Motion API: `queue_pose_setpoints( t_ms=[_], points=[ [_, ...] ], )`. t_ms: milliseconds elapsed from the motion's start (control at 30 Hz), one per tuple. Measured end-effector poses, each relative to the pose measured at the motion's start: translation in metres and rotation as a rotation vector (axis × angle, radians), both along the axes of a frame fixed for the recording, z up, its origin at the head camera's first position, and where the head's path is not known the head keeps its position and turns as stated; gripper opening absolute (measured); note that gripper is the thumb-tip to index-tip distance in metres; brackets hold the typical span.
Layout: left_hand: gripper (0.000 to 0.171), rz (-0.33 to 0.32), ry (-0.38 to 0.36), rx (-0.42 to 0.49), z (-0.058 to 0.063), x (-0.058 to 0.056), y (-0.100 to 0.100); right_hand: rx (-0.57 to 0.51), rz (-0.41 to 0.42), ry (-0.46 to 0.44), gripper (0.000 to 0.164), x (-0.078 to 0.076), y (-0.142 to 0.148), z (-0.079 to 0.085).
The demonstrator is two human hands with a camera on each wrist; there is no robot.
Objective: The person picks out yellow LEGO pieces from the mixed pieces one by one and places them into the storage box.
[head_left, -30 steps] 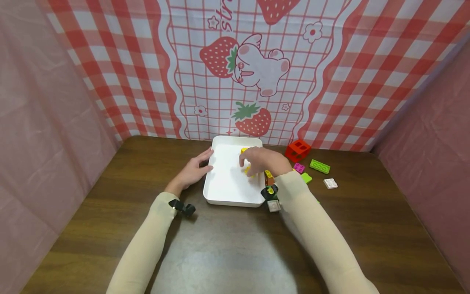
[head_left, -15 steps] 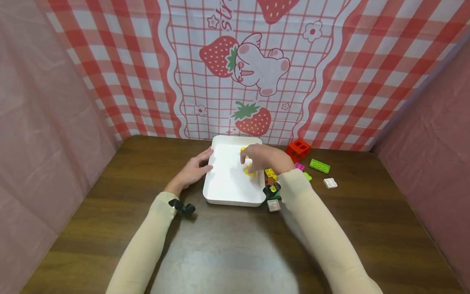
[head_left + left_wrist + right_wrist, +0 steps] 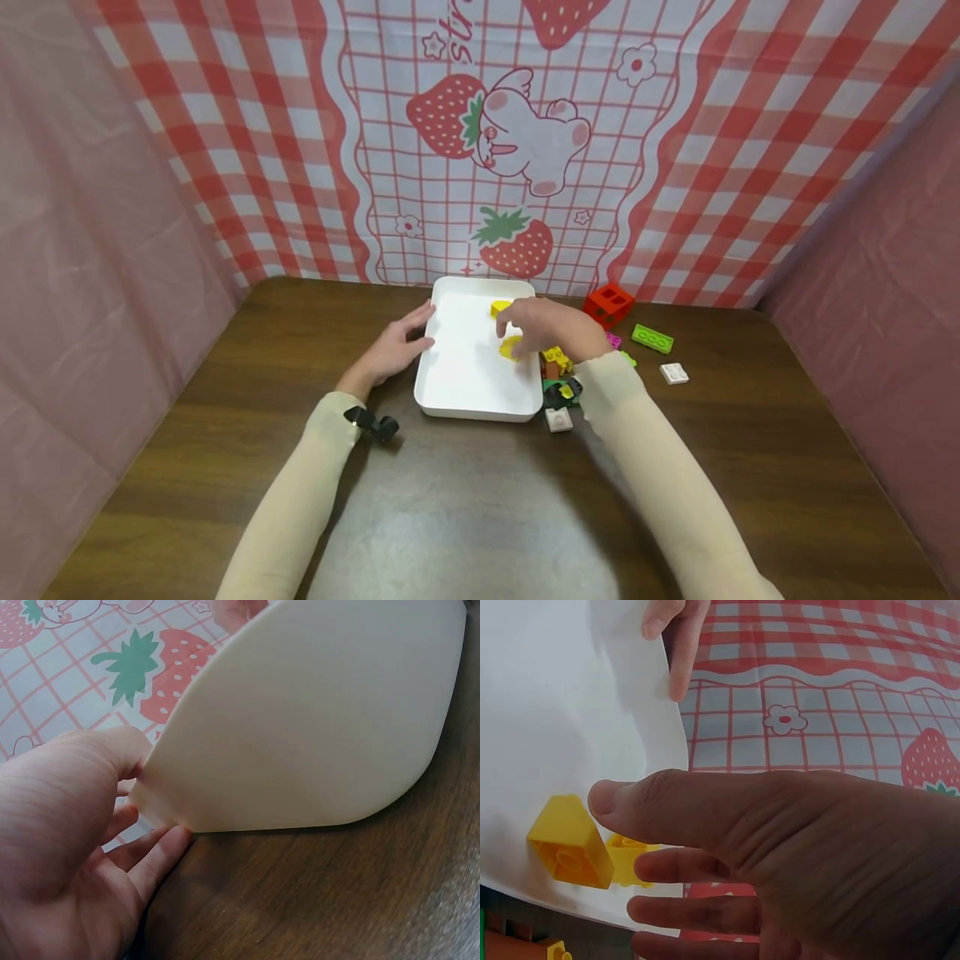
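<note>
A white tray (image 3: 468, 375) lies on the table, with my left hand (image 3: 393, 346) pinching its left wall. In the left wrist view the left thumb bends over the rim and the fingers touch the outer side. Over the tray's right part hovers my right hand (image 3: 543, 325), fingers spread and holding nothing. Beside its thumb in the right wrist view is a yellow brick (image 3: 570, 844), hollow side showing. A second yellow brick (image 3: 622, 859) sits behind it, partly hidden by the fingers.
Right of the tray are yellow-and-brown bricks (image 3: 555, 362), a pale square brick (image 3: 558, 419), a red window block (image 3: 609, 306), a lime plate (image 3: 652, 338) and a white square brick (image 3: 673, 373). A checked strawberry cloth (image 3: 517, 167) hangs behind the table.
My right hand has drawn slightly to the right and its fingers have opened, so more of the yellow bricks in the tray shows. The left hand stays put.
</note>
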State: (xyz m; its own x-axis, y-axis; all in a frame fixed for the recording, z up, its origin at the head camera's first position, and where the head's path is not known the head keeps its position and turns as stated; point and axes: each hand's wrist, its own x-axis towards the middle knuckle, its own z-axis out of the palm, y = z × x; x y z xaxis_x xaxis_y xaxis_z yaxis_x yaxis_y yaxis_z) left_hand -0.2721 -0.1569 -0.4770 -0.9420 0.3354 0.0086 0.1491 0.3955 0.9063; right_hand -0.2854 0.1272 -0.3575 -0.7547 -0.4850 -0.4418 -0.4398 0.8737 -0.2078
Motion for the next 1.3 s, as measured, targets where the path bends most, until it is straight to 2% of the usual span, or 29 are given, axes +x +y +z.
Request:
queue_pose_setpoints(
  t_ms=[500, 833, 1300],
  points=[
    [0.068, -0.001, 0.005, 0.014, 0.000, 0.001, 0.001, 0.003, -0.003, 0.065, 0.046, 0.012, 0.010, 0.004],
    [0.068, 0.003, 0.007, 0.007, -0.001, 0.000, 0.001, -0.040, 0.018, 0.090, 0.044, 0.022, 0.016, 0.008],
    [0.068, -0.002, 0.007, 0.020, 0.001, 0.001, 0.001, -0.088, 0.029, 0.149, 0.040, 0.024, 0.027, -0.001]
  ],
)
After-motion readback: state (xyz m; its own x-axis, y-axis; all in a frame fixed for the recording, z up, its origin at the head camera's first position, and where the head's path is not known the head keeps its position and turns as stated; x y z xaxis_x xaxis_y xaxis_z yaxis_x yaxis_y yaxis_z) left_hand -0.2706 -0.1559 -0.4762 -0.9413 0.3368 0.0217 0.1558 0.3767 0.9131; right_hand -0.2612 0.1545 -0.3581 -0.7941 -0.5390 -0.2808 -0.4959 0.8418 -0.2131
